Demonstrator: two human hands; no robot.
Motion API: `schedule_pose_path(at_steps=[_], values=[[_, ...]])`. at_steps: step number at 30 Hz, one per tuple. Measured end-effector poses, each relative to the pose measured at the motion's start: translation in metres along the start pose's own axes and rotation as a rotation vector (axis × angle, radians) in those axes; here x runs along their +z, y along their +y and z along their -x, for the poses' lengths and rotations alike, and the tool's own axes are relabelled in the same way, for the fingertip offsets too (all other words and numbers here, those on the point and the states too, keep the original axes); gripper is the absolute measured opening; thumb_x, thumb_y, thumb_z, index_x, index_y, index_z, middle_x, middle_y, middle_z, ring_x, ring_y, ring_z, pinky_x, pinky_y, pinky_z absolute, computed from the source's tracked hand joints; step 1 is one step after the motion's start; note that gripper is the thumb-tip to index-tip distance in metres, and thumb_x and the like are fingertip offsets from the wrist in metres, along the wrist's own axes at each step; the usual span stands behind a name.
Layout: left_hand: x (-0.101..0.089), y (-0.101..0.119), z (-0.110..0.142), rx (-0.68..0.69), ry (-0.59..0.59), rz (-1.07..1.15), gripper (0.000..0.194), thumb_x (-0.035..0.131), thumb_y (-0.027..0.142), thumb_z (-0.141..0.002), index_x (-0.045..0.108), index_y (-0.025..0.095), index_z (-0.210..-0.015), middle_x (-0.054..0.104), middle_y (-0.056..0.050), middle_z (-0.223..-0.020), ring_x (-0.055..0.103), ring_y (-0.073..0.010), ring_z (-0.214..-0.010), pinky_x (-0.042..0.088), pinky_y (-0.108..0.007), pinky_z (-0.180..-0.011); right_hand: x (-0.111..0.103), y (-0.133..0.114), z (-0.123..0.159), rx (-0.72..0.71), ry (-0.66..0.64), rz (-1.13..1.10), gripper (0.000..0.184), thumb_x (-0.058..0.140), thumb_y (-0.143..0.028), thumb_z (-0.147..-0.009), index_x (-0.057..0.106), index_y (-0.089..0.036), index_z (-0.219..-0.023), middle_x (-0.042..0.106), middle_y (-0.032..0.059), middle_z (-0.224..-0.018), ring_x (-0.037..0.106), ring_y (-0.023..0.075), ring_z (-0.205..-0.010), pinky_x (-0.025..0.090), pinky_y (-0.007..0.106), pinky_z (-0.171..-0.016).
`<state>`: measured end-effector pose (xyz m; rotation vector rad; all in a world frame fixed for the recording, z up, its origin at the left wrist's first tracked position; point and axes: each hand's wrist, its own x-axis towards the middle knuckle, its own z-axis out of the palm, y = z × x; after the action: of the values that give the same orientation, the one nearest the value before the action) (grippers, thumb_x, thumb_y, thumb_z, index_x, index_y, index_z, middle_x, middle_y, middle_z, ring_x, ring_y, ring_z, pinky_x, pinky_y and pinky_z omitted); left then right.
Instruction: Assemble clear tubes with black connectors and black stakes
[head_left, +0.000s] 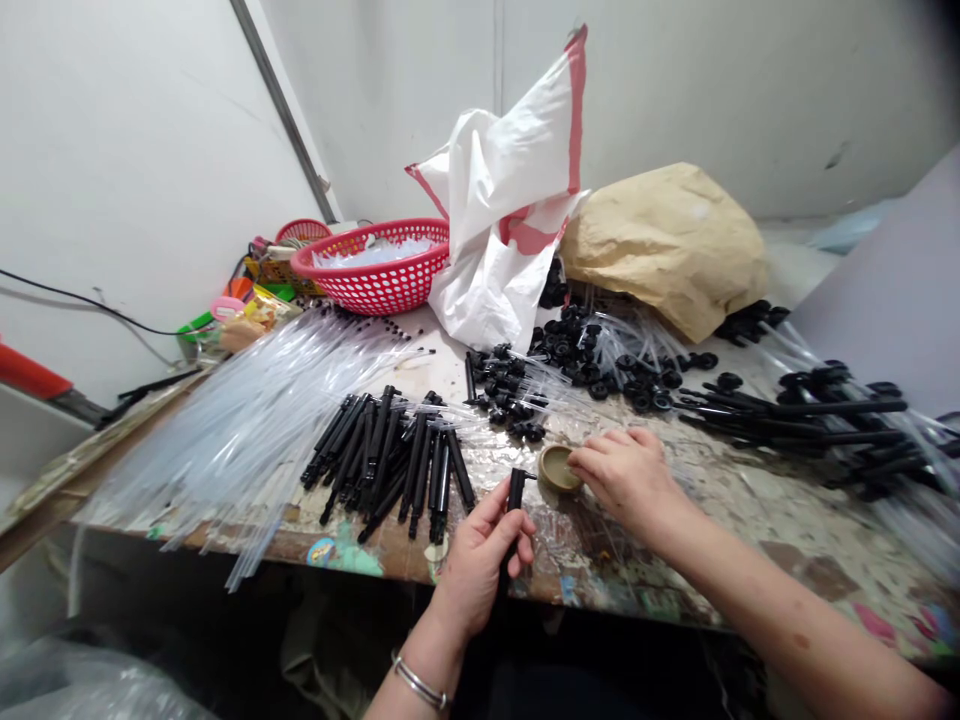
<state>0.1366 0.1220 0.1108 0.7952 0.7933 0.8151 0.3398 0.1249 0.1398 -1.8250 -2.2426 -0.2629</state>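
Observation:
My left hand (pixel 484 550) is wrapped round a black plastic tube (pixel 517 490), held upright with a short thin spout pointing right from its top. Just right of it, a small round dish (pixel 555 482) with some liquid in it stands on the table. My right hand (pixel 626 480) reaches to the dish's right rim, its fingertips pinched together over the edge. Whatever those fingertips may hold is hidden. Left of my left hand lies a pile of similar black tubes (pixel 390 455). Behind the dish are small black fittings with thin clear tubes (pixel 510 390).
Long clear plastic tubes (pixel 225 430) spread over the table's left side. Behind stand a red basket (pixel 375 285), a white sack (pixel 510 210) and a brown paper bag (pixel 667 240). Black parts with clear tubes (pixel 817 420) lie at right. The table's front edge (pixel 600 592) runs below my hands.

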Motion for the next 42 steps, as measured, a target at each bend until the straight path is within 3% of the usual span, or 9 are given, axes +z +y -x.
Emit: schedule_pose_path(at_steps=[4,9,12,22,42], values=[[0.000,0.000,0.000,0.002,-0.001,0.003,0.050,0.064,0.029,-0.078,0.051,0.020,-0.126,0.060,-0.001,-0.074,0.049,-0.0052,-0.051,0.029,-0.016,-0.042,-0.006,-0.002,0.002,0.039,0.051,-0.102,0.018,0.052,-0.021,-0.084,0.065,-0.023,-0.073,0.064,0.0041,-0.075,0.051,0.0200,-0.077,0.026,0.037,-0.075],[-0.001,-0.001,0.000,0.008,-0.004,0.007,0.047,0.062,0.028,-0.080,0.052,0.019,-0.125,0.059,-0.001,-0.075,0.049,-0.0050,-0.052,0.030,-0.017,-0.043,-0.017,-0.015,0.007,0.159,0.088,-0.608,0.015,0.050,-0.029,-0.087,0.064,-0.022,-0.083,0.064,0.0032,-0.080,0.056,0.0177,-0.077,0.037,0.032,-0.073],[-0.001,-0.001,0.000,0.015,-0.011,0.004,0.047,0.062,0.029,-0.080,0.052,0.021,-0.125,0.059,-0.001,-0.075,0.048,-0.0048,-0.052,0.029,-0.017,-0.043,-0.019,-0.027,0.008,0.187,0.072,-0.768,0.016,0.050,-0.029,-0.087,0.063,-0.021,-0.083,0.063,0.0029,-0.078,0.057,0.0165,-0.074,0.042,0.030,-0.070],[-0.002,-0.001,0.001,0.037,-0.008,0.033,0.044,0.063,0.030,-0.080,0.055,0.022,-0.122,0.059,-0.001,-0.075,0.048,-0.0053,-0.052,0.027,-0.017,-0.042,-0.012,-0.032,0.007,0.204,0.134,-0.779,0.016,0.050,-0.028,-0.086,0.064,-0.020,-0.085,0.064,0.0041,-0.080,0.059,0.0173,-0.077,0.045,0.031,-0.070],[-0.001,-0.001,0.002,0.045,-0.003,0.048,0.043,0.063,0.031,-0.079,0.057,0.020,-0.120,0.059,-0.001,-0.074,0.046,-0.0048,-0.050,0.027,-0.017,-0.041,-0.011,-0.037,0.010,0.223,0.125,-0.793,0.015,0.049,-0.028,-0.087,0.062,-0.021,-0.086,0.063,0.0038,-0.081,0.059,0.0172,-0.077,0.045,0.031,-0.071]])
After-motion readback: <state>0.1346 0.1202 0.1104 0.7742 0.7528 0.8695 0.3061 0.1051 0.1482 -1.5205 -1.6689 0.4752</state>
